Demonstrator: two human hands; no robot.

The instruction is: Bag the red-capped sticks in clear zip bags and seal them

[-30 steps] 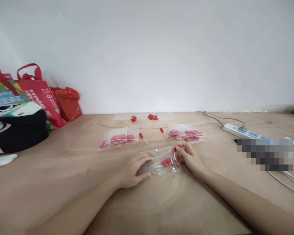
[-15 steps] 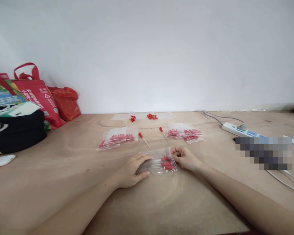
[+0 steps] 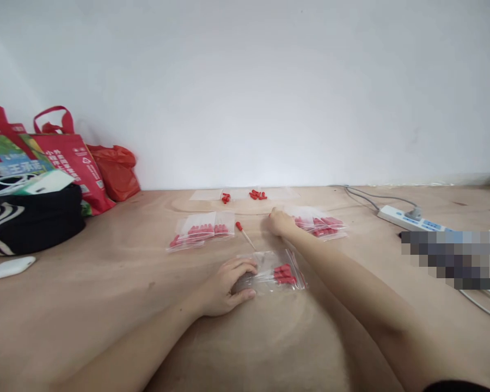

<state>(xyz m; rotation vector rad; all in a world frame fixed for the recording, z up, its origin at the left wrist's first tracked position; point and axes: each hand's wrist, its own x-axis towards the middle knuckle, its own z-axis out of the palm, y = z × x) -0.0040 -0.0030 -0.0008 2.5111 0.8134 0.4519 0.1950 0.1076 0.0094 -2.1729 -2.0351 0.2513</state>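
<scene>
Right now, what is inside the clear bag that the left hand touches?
The clear bag holds several red bulbs, their thin stems running toward the left hand. That hand covers part of the bag's other end, hiding what lies beneath.

The tabletop (image 3: 126, 261) gave me a wide lane between the black bag (image 3: 32, 218) on the left and the left stack of bags (image 3: 200, 226). Between that stack and my right hand (image 3: 279, 221), one dropper (image 3: 245, 234) lay slantwise in the gap. Nearer me, my left hand (image 3: 231, 286) and the clear bag (image 3: 265, 277) under it blocked the middle. My right forearm (image 3: 343, 272) barred the way to its right; beyond, bare wood parted the right stack of bags (image 3: 320, 223) from the power strip (image 3: 410, 220).
</scene>
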